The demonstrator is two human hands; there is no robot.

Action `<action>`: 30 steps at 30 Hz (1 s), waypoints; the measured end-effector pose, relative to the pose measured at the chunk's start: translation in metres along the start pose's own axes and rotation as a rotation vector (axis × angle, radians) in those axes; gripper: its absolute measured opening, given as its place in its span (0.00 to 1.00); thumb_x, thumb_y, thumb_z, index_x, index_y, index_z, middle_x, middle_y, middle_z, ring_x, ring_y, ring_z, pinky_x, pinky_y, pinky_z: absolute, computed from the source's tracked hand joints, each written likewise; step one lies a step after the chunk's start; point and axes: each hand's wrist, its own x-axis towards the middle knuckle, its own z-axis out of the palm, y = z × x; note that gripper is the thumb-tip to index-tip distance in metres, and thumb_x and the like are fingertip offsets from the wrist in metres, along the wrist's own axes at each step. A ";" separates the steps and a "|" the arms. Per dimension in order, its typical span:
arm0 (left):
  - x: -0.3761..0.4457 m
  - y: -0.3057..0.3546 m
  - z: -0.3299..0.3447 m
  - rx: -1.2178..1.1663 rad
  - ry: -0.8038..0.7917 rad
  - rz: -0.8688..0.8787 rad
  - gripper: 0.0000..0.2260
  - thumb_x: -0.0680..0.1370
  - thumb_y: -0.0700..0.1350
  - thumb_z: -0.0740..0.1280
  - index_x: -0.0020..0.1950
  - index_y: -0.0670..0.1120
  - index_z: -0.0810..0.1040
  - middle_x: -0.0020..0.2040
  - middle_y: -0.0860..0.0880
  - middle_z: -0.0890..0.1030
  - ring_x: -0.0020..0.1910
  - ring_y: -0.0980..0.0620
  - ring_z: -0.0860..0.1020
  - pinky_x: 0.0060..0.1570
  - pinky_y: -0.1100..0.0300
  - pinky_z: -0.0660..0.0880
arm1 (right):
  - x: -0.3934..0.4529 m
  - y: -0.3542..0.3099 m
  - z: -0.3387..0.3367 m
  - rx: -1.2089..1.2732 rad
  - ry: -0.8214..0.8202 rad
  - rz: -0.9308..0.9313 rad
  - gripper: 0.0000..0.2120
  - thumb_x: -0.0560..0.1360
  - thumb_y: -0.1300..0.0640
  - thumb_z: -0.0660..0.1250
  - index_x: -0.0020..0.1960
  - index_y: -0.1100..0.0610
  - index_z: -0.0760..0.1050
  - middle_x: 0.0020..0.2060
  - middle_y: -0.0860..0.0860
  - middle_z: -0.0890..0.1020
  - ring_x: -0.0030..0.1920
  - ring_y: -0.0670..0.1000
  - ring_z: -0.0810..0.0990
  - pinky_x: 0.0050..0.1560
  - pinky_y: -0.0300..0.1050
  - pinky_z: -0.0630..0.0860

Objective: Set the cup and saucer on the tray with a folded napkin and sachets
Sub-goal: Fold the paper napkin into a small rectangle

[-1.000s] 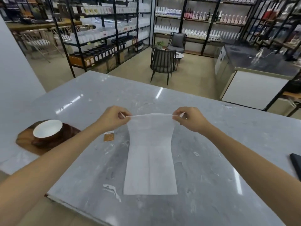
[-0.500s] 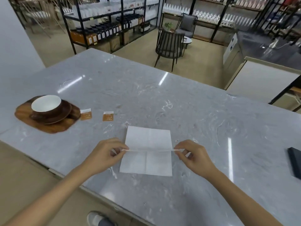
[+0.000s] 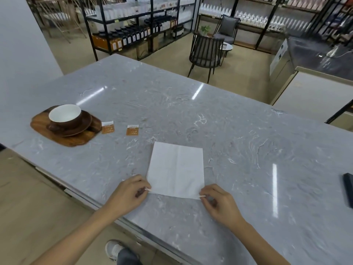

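Note:
A white napkin (image 3: 176, 169) lies folded in half on the grey marble counter, its near edge toward me. My left hand (image 3: 129, 194) pinches the napkin's near left corner and my right hand (image 3: 217, 202) pinches its near right corner. At the far left a brown cup (image 3: 65, 116) with a white inside stands on a brown saucer (image 3: 84, 126), which rests on a wooden tray (image 3: 41, 124). Two orange sachets (image 3: 108, 127) (image 3: 132, 130) lie flat on the counter just right of the tray.
The marble counter (image 3: 229, 131) has its near edge running diagonally below my hands. A dark flat object (image 3: 348, 189) lies at the counter's right edge. Shelves, chairs and another counter stand beyond the far side.
Both hands carried the napkin's far edge toward me and laid it on the near edge, folding the long napkin in half. The head view tilted down.

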 end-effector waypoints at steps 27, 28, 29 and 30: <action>-0.018 -0.008 0.007 -0.018 0.050 0.009 0.11 0.78 0.45 0.69 0.57 0.44 0.86 0.57 0.54 0.82 0.50 0.57 0.82 0.56 0.70 0.76 | -0.017 -0.013 0.006 -0.069 0.058 0.011 0.10 0.74 0.67 0.74 0.54 0.59 0.86 0.61 0.53 0.85 0.52 0.50 0.87 0.49 0.47 0.85; -0.017 -0.008 0.008 -0.006 0.058 0.012 0.09 0.77 0.40 0.71 0.57 0.44 0.86 0.57 0.54 0.82 0.49 0.56 0.83 0.55 0.70 0.76 | -0.017 -0.013 0.006 -0.070 0.057 0.006 0.10 0.74 0.67 0.74 0.54 0.59 0.86 0.60 0.53 0.85 0.53 0.50 0.87 0.49 0.47 0.85; -0.017 -0.008 0.009 0.003 0.063 0.010 0.10 0.76 0.37 0.73 0.57 0.44 0.86 0.56 0.53 0.83 0.48 0.55 0.83 0.54 0.69 0.76 | -0.016 -0.013 0.005 -0.068 0.055 0.001 0.10 0.74 0.67 0.74 0.54 0.59 0.86 0.60 0.53 0.85 0.54 0.50 0.87 0.49 0.47 0.85; -0.016 -0.008 0.009 0.010 0.064 0.010 0.11 0.75 0.35 0.74 0.57 0.44 0.86 0.56 0.52 0.83 0.48 0.54 0.83 0.54 0.67 0.77 | -0.016 -0.012 0.005 -0.066 0.053 -0.003 0.10 0.74 0.67 0.74 0.54 0.59 0.86 0.60 0.52 0.85 0.54 0.50 0.86 0.50 0.47 0.85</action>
